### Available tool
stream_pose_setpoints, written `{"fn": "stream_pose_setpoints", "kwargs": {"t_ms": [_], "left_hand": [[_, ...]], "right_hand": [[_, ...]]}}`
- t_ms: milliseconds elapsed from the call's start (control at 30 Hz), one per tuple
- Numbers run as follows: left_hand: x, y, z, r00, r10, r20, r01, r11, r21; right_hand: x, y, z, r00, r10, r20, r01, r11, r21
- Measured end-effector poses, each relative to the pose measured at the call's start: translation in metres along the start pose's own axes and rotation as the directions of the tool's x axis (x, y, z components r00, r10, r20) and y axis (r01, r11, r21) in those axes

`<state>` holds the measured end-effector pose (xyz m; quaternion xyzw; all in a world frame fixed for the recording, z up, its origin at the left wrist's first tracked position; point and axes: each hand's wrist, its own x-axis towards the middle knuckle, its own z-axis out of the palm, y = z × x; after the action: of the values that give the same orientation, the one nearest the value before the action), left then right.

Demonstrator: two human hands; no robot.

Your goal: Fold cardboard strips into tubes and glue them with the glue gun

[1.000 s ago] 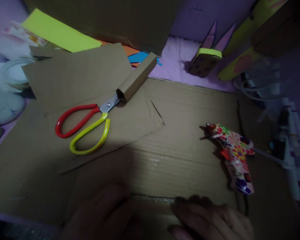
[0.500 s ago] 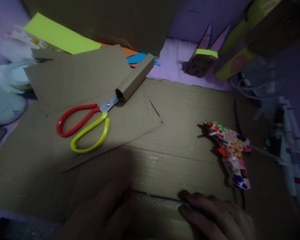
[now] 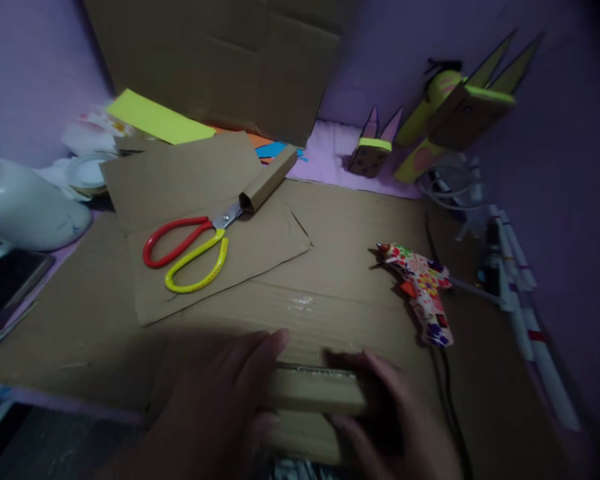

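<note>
A folded cardboard piece (image 3: 314,391) lies at the bottom middle of the head view, with a shiny strip that looks like glue along its far edge. My left hand (image 3: 223,390) is closed on its left end, blurred by motion. At the right end, my right hand (image 3: 393,407) grips it between thumb and fingers. Beyond my left hand rest scissors (image 3: 223,220) with one red and one yellow handle, their blades inside a folded cardboard sleeve (image 3: 273,180). To the right lies a flower-patterned glue gun (image 3: 425,287), touched by neither hand.
A large cardboard sheet (image 3: 340,267) covers the table, with cut cardboard (image 3: 180,173) on it. Behind stand a small eared cardboard figure (image 3: 370,157) and a bigger one (image 3: 470,113). A white jug (image 3: 30,203) is at left, white sticks (image 3: 545,360) at right.
The view has tilted up and shifted. Both hands have moved on the cardboard piece, whose front side now shows raised and folded. The scissors and glue gun lie as before.
</note>
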<state>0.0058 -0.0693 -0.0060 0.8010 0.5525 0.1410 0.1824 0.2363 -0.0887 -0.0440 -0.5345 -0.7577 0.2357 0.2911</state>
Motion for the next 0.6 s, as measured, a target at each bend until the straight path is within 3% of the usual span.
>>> {"fn": "stream_pose_setpoints", "kwargs": {"t_ms": [100, 167, 267, 367, 433, 500, 600], "left_hand": [[0.009, -0.004, 0.006, 0.984, 0.167, -0.058, -0.166, 0.986, 0.035], [0.015, -0.008, 0.012, 0.974, 0.197, -0.115, -0.189, 0.979, 0.072], [0.021, -0.011, 0.017, 0.948, 0.233, -0.218, -0.231, 0.972, 0.034], [0.021, -0.012, 0.017, 0.941, 0.241, -0.238, -0.267, 0.960, -0.083], [0.020, -0.012, 0.016, 0.961, 0.169, -0.221, -0.210, 0.961, -0.178], [0.019, -0.012, 0.016, 0.988, 0.001, -0.155, -0.047, 0.954, -0.296], [0.020, -0.010, 0.016, 0.973, -0.229, -0.017, 0.195, 0.863, -0.466]], "right_hand": [[0.012, -0.007, 0.005, 0.994, 0.034, -0.107, -0.026, 0.997, 0.074], [0.022, -0.009, 0.009, 0.984, 0.064, -0.166, -0.042, 0.991, 0.130], [0.031, -0.010, 0.013, 0.971, 0.191, -0.143, -0.138, 0.939, 0.316], [0.033, -0.011, 0.016, 0.951, 0.290, -0.109, -0.215, 0.872, 0.440], [0.032, -0.013, 0.016, 0.939, 0.320, -0.124, -0.232, 0.859, 0.457], [0.033, -0.014, 0.015, 0.932, 0.336, -0.135, -0.237, 0.848, 0.474], [0.034, -0.016, 0.014, 0.920, 0.362, -0.151, -0.230, 0.810, 0.539]]}}
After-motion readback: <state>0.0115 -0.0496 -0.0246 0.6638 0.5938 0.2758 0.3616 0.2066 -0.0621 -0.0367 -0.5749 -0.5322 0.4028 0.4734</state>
